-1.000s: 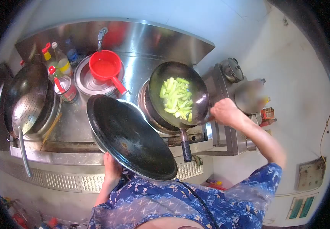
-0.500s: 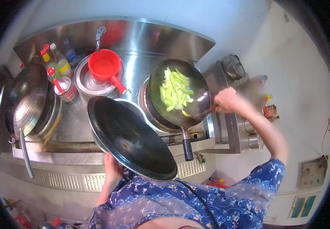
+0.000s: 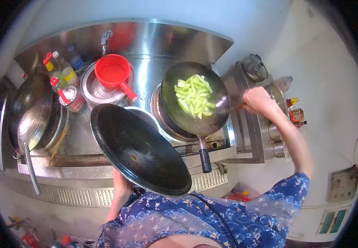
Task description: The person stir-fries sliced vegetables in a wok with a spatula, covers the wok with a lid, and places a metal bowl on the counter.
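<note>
Over the right burner stands a dark wok with a black-gripped handle toward me and pieces of green vegetable inside. My right hand is closed on a utensil handle at the wok's right rim; the utensil's far end cannot be made out. A large black pan hangs tilted in front of me, its dark inside facing up. Under its left edge is my left hand, closed round the rim, with most of the fingers hidden beneath the pan.
A red ladle rests on a metal basin. Bottles and a can stand left of it. A perforated skimmer lies in another wok at far left. A lidded pot stands on the right shelf.
My right hand has moved a little rightward and up. The green pieces have shifted and bunched differently in the wok. The black pan stays almost in place in my left hand.
</note>
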The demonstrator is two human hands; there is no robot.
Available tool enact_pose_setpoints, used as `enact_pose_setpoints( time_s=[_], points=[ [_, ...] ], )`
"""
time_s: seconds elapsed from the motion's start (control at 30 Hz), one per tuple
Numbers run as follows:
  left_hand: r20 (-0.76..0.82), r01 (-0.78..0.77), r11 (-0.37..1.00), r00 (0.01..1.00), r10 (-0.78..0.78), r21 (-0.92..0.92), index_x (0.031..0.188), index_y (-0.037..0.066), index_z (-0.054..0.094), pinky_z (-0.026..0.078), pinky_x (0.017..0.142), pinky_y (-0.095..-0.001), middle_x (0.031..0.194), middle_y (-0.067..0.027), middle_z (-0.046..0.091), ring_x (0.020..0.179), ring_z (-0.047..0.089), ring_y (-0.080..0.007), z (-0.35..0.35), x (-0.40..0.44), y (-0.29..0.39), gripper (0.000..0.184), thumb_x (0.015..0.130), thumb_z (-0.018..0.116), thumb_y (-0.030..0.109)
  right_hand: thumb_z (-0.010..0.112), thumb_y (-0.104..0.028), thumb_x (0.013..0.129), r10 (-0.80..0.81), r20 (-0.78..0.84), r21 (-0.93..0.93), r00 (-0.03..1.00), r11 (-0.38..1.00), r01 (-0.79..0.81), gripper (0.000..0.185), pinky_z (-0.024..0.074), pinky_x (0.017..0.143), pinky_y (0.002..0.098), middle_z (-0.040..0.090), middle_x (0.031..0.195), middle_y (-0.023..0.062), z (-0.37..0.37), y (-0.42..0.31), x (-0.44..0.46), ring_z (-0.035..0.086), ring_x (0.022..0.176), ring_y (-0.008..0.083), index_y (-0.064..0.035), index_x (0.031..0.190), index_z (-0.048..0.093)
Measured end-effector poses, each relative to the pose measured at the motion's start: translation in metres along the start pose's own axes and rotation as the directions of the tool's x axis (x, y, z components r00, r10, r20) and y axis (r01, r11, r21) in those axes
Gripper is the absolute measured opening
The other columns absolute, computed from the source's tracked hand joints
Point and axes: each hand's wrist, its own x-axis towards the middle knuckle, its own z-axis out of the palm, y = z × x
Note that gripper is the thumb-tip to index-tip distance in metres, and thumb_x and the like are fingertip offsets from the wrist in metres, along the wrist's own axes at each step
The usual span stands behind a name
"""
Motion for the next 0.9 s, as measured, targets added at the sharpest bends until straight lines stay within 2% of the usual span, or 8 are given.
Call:
enact_pose_setpoints(
  time_s=[0.13,0.27,0.37,0.57,0.63,0.7,0.83,0.9],
  points=[
    [-0.007,0.017,1.000,1.000,-0.018,-0.025,0.115,0.001,0.055,0.052,0.081,-0.0337,0.106,-0.0086,0.063,0.095,0.062,-0.0201,0.013,-0.007,0.008,0.031,0.096,0.049,0.024,0.066,-0.018,0.074,-0.051,0.028,-0.137,0.998,0.989,0.054,0.008,0.0537,0.064,0.0373,0.071,0.079,0.0077,0.031,-0.019,0.000,0.070,0.078,0.0235,-0.0131,0.073,0.072],
    [0.025,0.012,0.998,1.000,-0.010,-0.070,0.116,0.002,0.055,0.051,0.082,-0.0334,0.107,-0.0079,0.063,0.097,0.062,-0.0194,-0.002,0.000,-0.002,0.032,0.096,0.049,0.026,0.061,-0.015,0.077,-0.010,-0.066,-0.120,0.998,0.993,0.002,0.011,0.0516,0.061,0.0359,0.071,0.077,0.0037,0.064,-0.048,0.048,0.070,0.077,0.0197,-0.0167,0.074,0.072],
    [0.013,-0.012,0.998,1.000,0.013,-0.063,0.116,0.002,0.055,0.051,0.082,-0.0335,0.107,-0.0076,0.063,0.098,0.061,-0.0189,-0.006,0.000,-0.005,0.032,0.096,0.049,0.027,0.062,-0.017,0.076,-0.060,-0.321,-0.256,0.945,0.966,-0.026,0.007,0.0444,0.056,0.0354,0.065,0.070,0.0006,0.055,-0.040,0.077,0.065,0.070,0.0180,-0.0184,0.073,0.068],
    [0.070,-0.030,0.998,0.997,0.033,-0.051,0.110,0.002,0.059,0.052,0.079,-0.0316,0.102,-0.0074,0.065,0.091,0.063,-0.0172,-0.003,-0.001,-0.003,0.030,0.096,0.049,0.027,0.061,-0.016,0.074,0.021,-0.414,-0.284,0.910,0.947,-0.151,0.008,0.0435,0.065,0.0343,0.061,0.080,0.0071,0.010,-0.043,0.028,0.059,0.082,0.0213,-0.0113,0.079,0.065],
    [0.032,-0.026,0.998,0.999,0.028,-0.057,0.106,0.001,0.061,0.052,0.075,-0.0302,0.098,-0.0072,0.066,0.087,0.063,-0.0164,0.012,-0.006,0.005,0.030,0.096,0.048,0.026,0.061,-0.017,0.074,-0.016,-0.220,-0.411,0.975,0.909,-0.077,0.011,0.0435,0.066,0.0340,0.061,0.080,0.0066,0.012,-0.043,0.007,0.059,0.081,0.0222,-0.0099,0.082,0.064],
    [0.003,-0.061,0.995,0.998,0.061,-0.075,0.106,0.000,0.060,0.053,0.073,-0.0300,0.098,-0.0075,0.066,0.085,0.064,-0.0168,0.020,-0.012,0.011,0.029,0.096,0.049,0.025,0.061,-0.017,0.076,0.077,-0.028,-0.284,0.997,0.955,-0.082,0.014,0.0460,0.069,0.0364,0.061,0.081,0.0076,0.039,-0.032,0.005,0.059,0.084,0.0253,-0.0114,0.087,0.067],
    [-0.026,-0.012,0.999,1.000,0.012,-0.030,0.106,-0.001,0.061,0.053,0.073,-0.0301,0.098,-0.0080,0.066,0.084,0.064,-0.0173,0.000,-0.007,0.012,0.028,0.095,0.050,0.023,0.057,-0.016,0.083,0.198,0.249,0.110,0.948,0.967,-0.231,0.023,0.0500,0.068,0.0439,0.066,0.081,0.0102,0.124,-0.011,0.017,0.065,0.081,0.0273,-0.0243,0.100,0.069],
    [0.049,-0.052,0.997,0.997,0.054,-0.049,0.105,-0.001,0.061,0.053,0.073,-0.0296,0.096,-0.0075,0.066,0.083,0.064,-0.0165,0.008,-0.015,0.020,0.027,0.095,0.051,0.022,0.055,-0.019,0.085,0.105,0.420,0.402,0.901,0.869,-0.289,0.020,0.0506,0.060,0.0398,0.066,0.072,0.0107,0.125,-0.030,0.028,0.065,0.066,0.0218,-0.0173,0.100,0.068]
  ],
)
